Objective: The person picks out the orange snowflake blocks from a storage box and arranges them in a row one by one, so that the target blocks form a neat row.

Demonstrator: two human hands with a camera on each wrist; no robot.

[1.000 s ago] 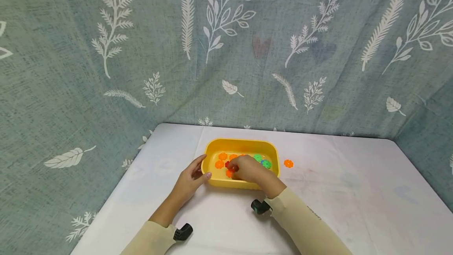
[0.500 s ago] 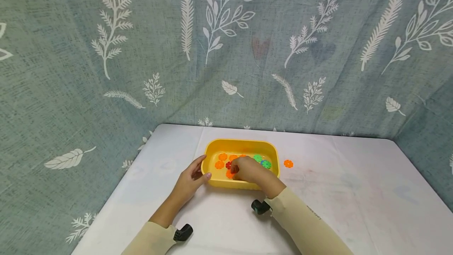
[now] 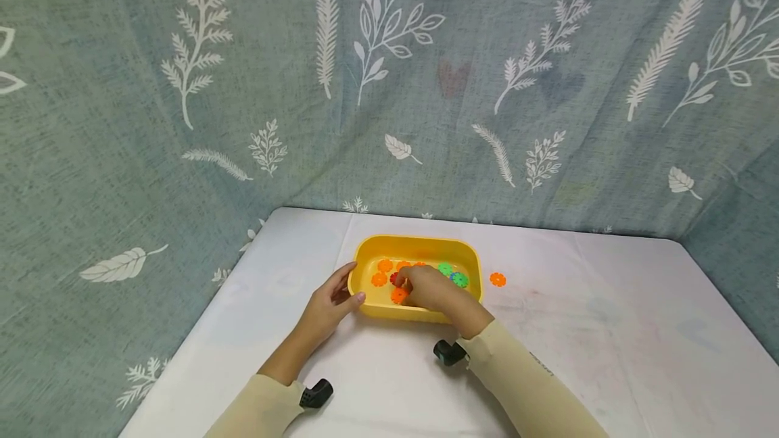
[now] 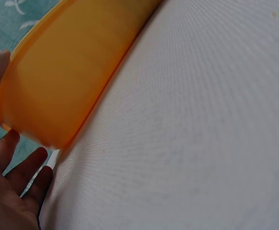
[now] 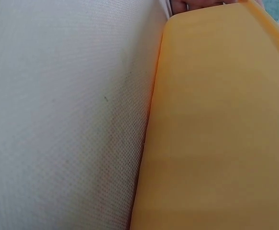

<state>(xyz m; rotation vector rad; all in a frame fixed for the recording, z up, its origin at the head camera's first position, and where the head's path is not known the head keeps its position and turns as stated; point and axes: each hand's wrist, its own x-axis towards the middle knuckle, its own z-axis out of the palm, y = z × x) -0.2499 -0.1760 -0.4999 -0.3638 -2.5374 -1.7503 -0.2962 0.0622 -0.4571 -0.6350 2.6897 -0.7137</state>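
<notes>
In the head view a yellow plastic tub (image 3: 371,309) stands on the white-covered table. My left hand (image 3: 328,304) holds its left end, thumb at the near corner and fingers around the side; the left wrist view shows the thumb at the rim and the fingers (image 4: 27,170) beneath. My right hand (image 3: 429,287) reaches into the tub with fingers bent down. Its fingertips are right at a red flower-shaped disc (image 3: 394,278), just above an orange one (image 3: 399,296). I cannot tell whether they pinch a disc.
More orange discs (image 3: 379,279) lie in the tub's left half, with green ones (image 3: 459,280) and a bit of blue at the right. One orange disc (image 3: 498,279) lies on the table (image 3: 578,330) right of the tub. A patterned cloth (image 3: 341,154) hangs behind.
The right fingertips have shifted slightly in the tub, and the red and orange discs beside them have moved a little to the right. The left hand keeps its hold; the view has tilted slightly.
</notes>
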